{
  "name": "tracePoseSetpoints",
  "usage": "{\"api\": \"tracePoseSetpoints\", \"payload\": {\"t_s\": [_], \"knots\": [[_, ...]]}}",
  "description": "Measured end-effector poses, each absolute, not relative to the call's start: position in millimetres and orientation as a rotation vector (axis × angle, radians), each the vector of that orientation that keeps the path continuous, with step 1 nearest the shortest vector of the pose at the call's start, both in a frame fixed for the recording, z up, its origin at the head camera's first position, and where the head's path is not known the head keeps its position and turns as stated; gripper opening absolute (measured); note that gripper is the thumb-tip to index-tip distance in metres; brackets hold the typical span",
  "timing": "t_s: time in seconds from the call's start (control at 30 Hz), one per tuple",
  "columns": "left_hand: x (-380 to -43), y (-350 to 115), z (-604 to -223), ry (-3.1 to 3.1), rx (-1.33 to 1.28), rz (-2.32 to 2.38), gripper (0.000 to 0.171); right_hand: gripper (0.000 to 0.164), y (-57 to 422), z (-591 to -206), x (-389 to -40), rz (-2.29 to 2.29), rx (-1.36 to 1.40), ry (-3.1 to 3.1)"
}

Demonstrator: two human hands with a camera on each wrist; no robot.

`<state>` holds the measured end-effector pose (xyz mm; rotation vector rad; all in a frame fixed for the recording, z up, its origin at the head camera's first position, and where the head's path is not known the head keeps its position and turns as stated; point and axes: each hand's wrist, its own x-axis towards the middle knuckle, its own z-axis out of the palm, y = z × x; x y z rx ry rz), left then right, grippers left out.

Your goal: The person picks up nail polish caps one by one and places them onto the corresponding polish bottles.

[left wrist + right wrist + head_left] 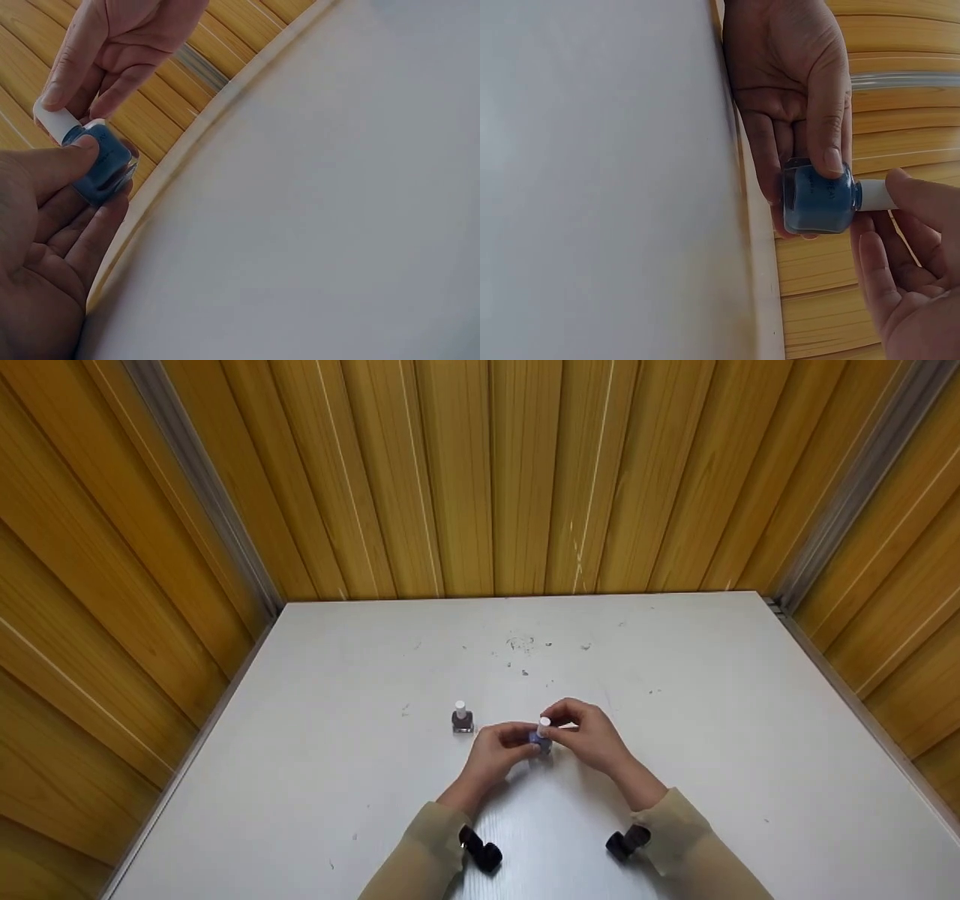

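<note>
A small glass bottle of blue nail polish (816, 201) with a white cap (876, 195) is held between both hands. My left hand (495, 751) pinches the glass body, thumb on the front face and fingers behind it. The thumb and fingers of my right hand (594, 736) grip the white cap. In the left wrist view the blue bottle (105, 166) tilts, its cap toward the upper left, and the cap sits at the bottle's neck. A second nail polish bottle (462, 721), dark with a white cap, stands upright to the left of my left hand.
The white table (337, 675) has small dark marks (520, 644) toward its back. Wood-patterned panels (480, 480) rise behind and along both sides. Black wrist devices (484, 851) sit on the sleeves.
</note>
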<state>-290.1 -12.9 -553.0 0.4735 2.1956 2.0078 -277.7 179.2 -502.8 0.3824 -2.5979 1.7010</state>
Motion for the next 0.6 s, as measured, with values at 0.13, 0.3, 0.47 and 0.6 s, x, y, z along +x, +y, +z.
{"api": "tracePoseSetpoints", "payload": {"t_s": [0.13, 0.3, 0.47, 0.6], "knots": [[-289.6, -13.0, -552.5, 2.18, 0.492, 2.017, 0.031, 0.021, 180.7, -505.1, -279.8, 1.703, 0.375, -2.606], [-289.3, -13.2, -551.7, 2.165, 0.475, 2.038, 0.031, 0.036, 183.9, -504.2, -280.4, 1.737, 0.435, -2.618], [-289.0, -13.1, -551.2, 2.159, 0.457, 2.038, 0.031, 0.037, 185.5, -501.6, -279.7, 1.717, 0.529, -2.606], [-289.1, -13.1, -550.9, 2.184, 0.459, 2.015, 0.03, 0.029, 185.0, -500.3, -278.9, 1.707, 0.563, -2.594]]}}
